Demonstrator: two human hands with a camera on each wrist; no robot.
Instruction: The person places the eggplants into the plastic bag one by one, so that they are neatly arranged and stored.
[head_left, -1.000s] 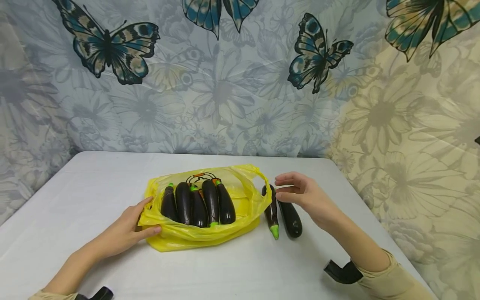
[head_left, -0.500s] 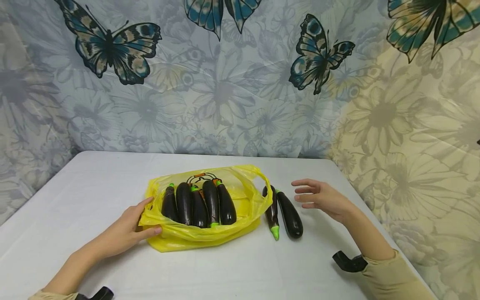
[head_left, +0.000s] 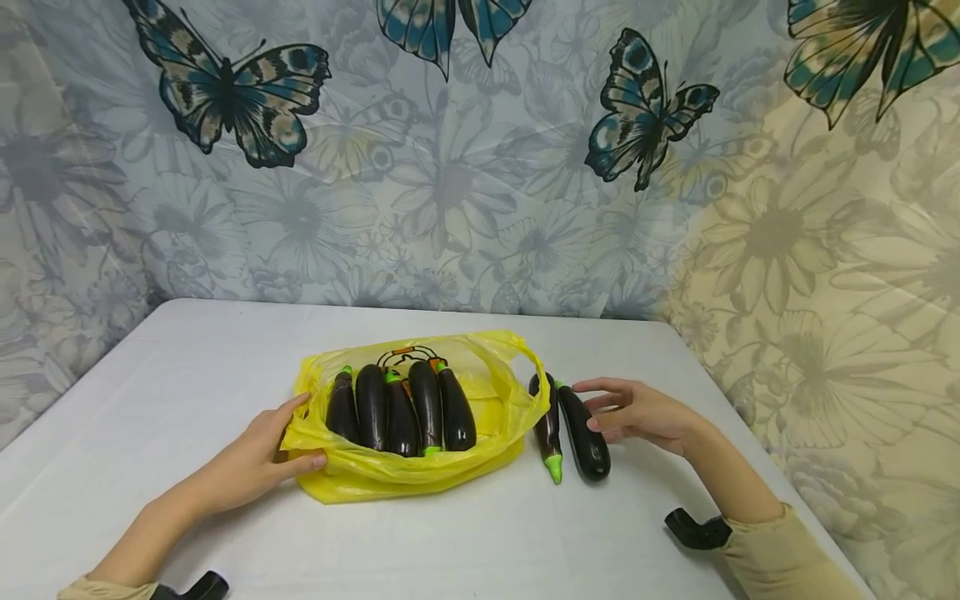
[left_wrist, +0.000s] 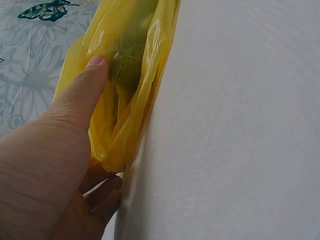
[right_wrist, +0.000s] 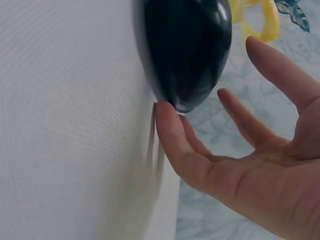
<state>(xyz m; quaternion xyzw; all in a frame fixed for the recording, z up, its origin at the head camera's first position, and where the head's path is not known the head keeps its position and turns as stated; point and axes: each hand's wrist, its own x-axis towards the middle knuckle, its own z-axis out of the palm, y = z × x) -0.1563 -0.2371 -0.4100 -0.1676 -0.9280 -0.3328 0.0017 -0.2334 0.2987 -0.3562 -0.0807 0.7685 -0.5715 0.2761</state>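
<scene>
A yellow plastic bag (head_left: 495,417) lies open-mouthed on the table, several dark eggplants (head_left: 426,408) side by side in it. My left hand (head_left: 251,462) holds the bag's left end, thumb over the front fold; in the left wrist view the thumb lies on the yellow plastic and the other fingers are partly hidden behind it. Outside the bag, near its right handle, lie a slim eggplant (head_left: 551,433) and a thicker eggplant (head_left: 587,437). My right hand (head_left: 645,415) is at the thicker one's right side, fingers spread; in the right wrist view a fingertip touches its rounded end (right_wrist: 187,60).
A white cloth (head_left: 420,550) covers the table. Behind it hangs a butterfly-patterned curtain (head_left: 450,183). Black wrist mounts (head_left: 697,529) stick out at both sleeves.
My right hand drew back rightward from above the two loose eggplants, then came in again lower, to the thicker one's side. The left hand has stayed on the bag.
</scene>
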